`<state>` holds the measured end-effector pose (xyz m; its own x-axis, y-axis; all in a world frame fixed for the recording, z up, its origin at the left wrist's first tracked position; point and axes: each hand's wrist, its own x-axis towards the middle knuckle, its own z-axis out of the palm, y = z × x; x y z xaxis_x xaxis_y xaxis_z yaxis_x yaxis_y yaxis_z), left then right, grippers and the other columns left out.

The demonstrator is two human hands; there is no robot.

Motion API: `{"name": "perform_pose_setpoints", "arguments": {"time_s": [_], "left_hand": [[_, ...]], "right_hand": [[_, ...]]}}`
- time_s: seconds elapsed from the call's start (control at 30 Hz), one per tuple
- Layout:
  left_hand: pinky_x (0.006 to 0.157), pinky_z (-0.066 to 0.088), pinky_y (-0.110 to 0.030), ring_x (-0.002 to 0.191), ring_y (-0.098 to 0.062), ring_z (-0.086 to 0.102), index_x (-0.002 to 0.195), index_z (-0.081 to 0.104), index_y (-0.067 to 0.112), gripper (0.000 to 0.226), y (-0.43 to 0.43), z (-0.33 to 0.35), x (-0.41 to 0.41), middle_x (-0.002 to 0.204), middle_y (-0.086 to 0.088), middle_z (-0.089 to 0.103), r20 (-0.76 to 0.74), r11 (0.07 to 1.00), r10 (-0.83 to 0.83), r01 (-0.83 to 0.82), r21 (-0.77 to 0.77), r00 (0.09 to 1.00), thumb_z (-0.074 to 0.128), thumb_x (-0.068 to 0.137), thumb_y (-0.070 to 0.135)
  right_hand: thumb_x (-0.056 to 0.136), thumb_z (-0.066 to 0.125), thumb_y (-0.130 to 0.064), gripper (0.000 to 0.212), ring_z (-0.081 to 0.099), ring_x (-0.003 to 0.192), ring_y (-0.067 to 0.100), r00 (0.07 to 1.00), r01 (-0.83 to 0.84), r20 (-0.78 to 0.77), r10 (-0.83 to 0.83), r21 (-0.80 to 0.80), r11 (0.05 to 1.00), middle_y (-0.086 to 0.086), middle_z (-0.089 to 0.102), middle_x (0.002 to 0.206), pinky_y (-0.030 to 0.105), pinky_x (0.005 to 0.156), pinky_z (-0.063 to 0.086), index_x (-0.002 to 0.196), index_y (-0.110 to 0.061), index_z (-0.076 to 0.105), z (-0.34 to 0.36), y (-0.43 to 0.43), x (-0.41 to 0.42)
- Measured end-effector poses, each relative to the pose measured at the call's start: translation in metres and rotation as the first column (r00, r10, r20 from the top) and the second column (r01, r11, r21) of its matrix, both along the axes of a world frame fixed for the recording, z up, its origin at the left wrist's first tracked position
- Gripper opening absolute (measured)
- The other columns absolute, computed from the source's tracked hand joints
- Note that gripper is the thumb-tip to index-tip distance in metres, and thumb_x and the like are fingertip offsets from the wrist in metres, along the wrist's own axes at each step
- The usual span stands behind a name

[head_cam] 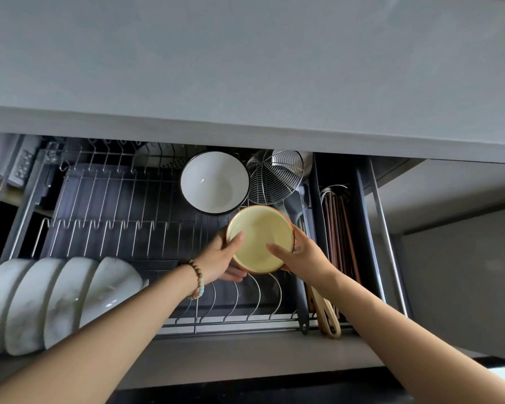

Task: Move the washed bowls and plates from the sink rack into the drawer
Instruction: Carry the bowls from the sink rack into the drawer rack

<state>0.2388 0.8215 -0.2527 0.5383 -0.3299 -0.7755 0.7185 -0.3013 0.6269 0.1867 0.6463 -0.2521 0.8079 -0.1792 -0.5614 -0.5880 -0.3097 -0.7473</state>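
Observation:
A pale yellow bowl [260, 237] with an orange-brown rim hangs over the right part of the open drawer's wire rack [134, 217]. My left hand [219, 255] grips its left rim, thumb inside. My right hand [301, 255] grips its right rim, thumb also inside. Just behind the yellow bowl a white bowl with a dark rim [215, 182] sits in the rack. Several white bowls [56, 298] stand on edge in the rack's front left.
A wire skimmer [274, 173] lies at the back right of the rack. A side compartment holds chopsticks [338, 228] and wooden utensil handles [327, 319]. The grey countertop [245, 68] overhangs the drawer's back. The drawer's front panel [245, 351] runs below my arms.

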Motion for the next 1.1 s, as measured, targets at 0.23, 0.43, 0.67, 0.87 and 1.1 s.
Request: {"name": "perform_pose_setpoints", "arguments": {"time_s": [0.23, 0.43, 0.67, 0.87, 1.1], "left_hand": [[0.055, 0.058, -0.03, 0.058, -0.02, 0.065, 0.134, 0.027, 0.015, 0.039, 0.0, 0.004, -0.001, 0.094, -0.008, 0.057, 0.082, 0.999, -0.04, 0.042, -0.022, 0.996, 0.04, 0.098, 0.023], [0.052, 0.058, -0.029, 0.05, -0.015, 0.066, 0.143, 0.02, 0.032, 0.052, 0.001, 0.006, -0.003, 0.112, -0.016, 0.053, 0.183, 0.998, -0.042, 0.049, -0.038, 0.982, 0.039, 0.099, 0.013], [0.045, 0.053, -0.021, 0.056, -0.017, 0.066, 0.139, 0.031, 0.031, 0.049, 0.005, 0.025, 0.001, 0.118, -0.007, 0.053, 0.314, 0.999, 0.014, 0.001, -0.047, 0.949, 0.047, 0.096, 0.014], [0.045, 0.051, -0.019, 0.05, -0.013, 0.064, 0.133, 0.038, 0.032, 0.044, 0.042, 0.054, 0.001, 0.103, -0.006, 0.059, 0.333, 0.99, 0.107, -0.068, -0.127, 0.937, 0.048, 0.095, 0.011], [0.047, 0.051, -0.018, 0.054, -0.015, 0.063, 0.13, 0.044, 0.031, 0.041, 0.099, 0.073, -0.007, 0.093, -0.011, 0.063, 0.214, 0.971, 0.159, -0.113, -0.213, 0.964, 0.049, 0.094, 0.014]], "right_hand": [[0.097, 0.055, -0.029, 0.065, 0.063, 0.064, 0.016, 0.983, -0.173, -0.096, 0.158, -0.161, 0.972, 0.002, 0.062, 0.083, 0.038, 0.064, 0.061, 0.152, -0.035, 0.021, 0.01, -0.005, -0.003], [0.094, 0.062, -0.013, 0.071, 0.056, 0.037, 0.011, 0.997, -0.056, -0.047, 0.057, 0.018, 0.998, 0.008, 0.065, 0.059, 0.022, 0.039, 0.049, 0.153, -0.03, 0.025, 0.022, -0.002, -0.006], [0.092, 0.064, -0.009, 0.063, 0.056, 0.04, 0.013, 0.997, -0.003, 0.076, -0.008, 0.145, 0.989, 0.011, 0.064, 0.058, 0.021, 0.041, 0.048, 0.146, -0.026, 0.036, 0.046, 0.002, -0.006], [0.096, 0.056, -0.028, 0.058, 0.054, 0.058, 0.008, 0.966, -0.178, 0.212, 0.149, 0.126, 0.976, 0.006, 0.054, 0.07, 0.024, 0.057, 0.054, 0.147, -0.042, 0.03, 0.074, 0.017, -0.003], [0.085, 0.058, -0.041, 0.063, 0.064, 0.117, 0.027, 0.984, -0.172, 0.125, 0.125, 0.506, 0.845, 0.008, 0.064, 0.127, 0.038, 0.097, 0.054, 0.144, -0.047, 0.037, 0.097, 0.064, 0.005]]}}
